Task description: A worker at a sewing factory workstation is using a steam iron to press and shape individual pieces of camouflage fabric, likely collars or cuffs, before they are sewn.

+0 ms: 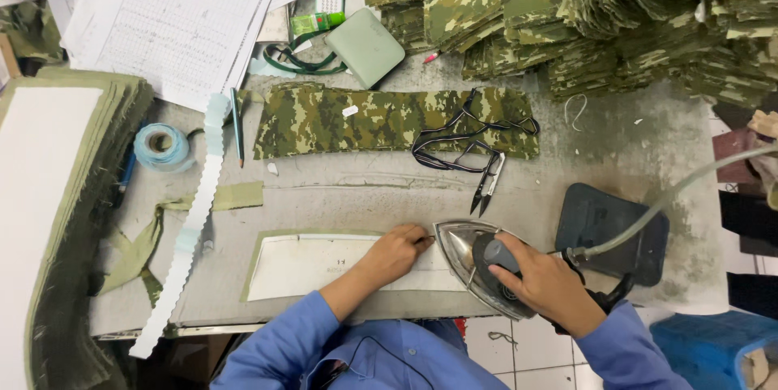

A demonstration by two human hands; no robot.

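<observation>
My right hand (549, 283) grips the dark handle of a steam iron (463, 254) that rests on the right end of a white, olive-edged fabric piece (304, 264) at the front of the table. My left hand (395, 252) presses flat on that piece, fingertips just left of the iron's nose. A grey hose (673, 191) runs from the iron off to the right.
A camouflage strip (356, 121) lies behind, with a black cord and thread snips (489, 183) on it. Stacks of camouflage pieces (616, 9) fill the back right. A dark iron rest pad (608, 228) sits right. Papers (170, 17), tape roll (160, 145), pencil (237, 127) and olive stack (57, 196) lie left.
</observation>
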